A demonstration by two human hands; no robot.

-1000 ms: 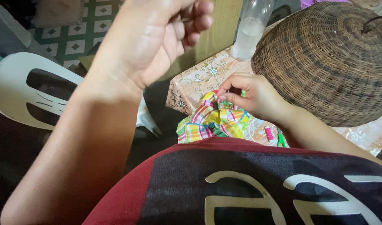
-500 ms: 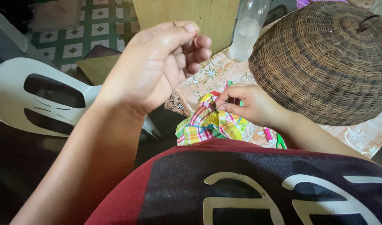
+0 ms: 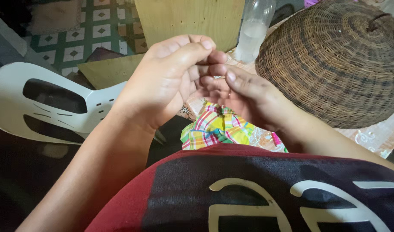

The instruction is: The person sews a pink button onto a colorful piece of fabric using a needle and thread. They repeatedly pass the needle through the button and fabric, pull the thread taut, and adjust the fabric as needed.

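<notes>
Now both hands (image 3: 205,81) over plaid cloth (image 3: 216,129)

- The left hand (image 3: 167,81) and right hand (image 3: 244,96) are meeting fingertip to fingertip above the plaid cloth (image 3: 216,131).
- A woven basket (image 3: 334,60) is sitting at two o'clock.

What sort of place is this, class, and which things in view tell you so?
Probably a home, at a table used for hand sewing: a patterned tablecloth, a woven basket, a white plastic chair and a tiled floor.
</notes>
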